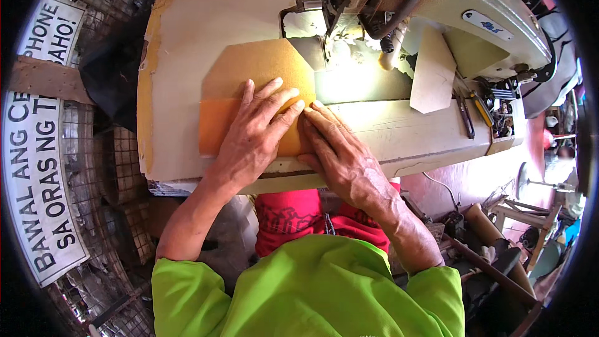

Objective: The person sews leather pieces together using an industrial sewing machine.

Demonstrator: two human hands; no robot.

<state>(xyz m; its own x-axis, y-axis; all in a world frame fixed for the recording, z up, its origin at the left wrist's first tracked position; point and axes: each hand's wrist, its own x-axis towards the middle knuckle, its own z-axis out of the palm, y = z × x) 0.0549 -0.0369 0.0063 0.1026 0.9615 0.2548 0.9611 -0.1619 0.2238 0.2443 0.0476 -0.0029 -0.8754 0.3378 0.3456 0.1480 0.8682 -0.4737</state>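
Observation:
An orange-tan sheet with cut corners [228, 68] lies on the pale work top [175, 25], left of the lit needle area of a sewing machine [480, 19]. A crease or seam runs across it, with the lower part deeper orange. My left hand [256, 134] lies on the sheet, fingers stretched out and pressing near its right side. My right hand [340, 156] rests at the sheet's right edge, fingers extended, fingertips meeting the left hand's. Whether the sheet is one piece or two layers I cannot tell.
A cream cut piece [430, 75] lies below the machine arm. Right of it are small scissors [465, 112], a yellow-handled tool [482, 106] and a tray of small items [502, 122]. Wire mesh with white signs [43, 187] stands at the left. A fan [524, 181] stands at the right.

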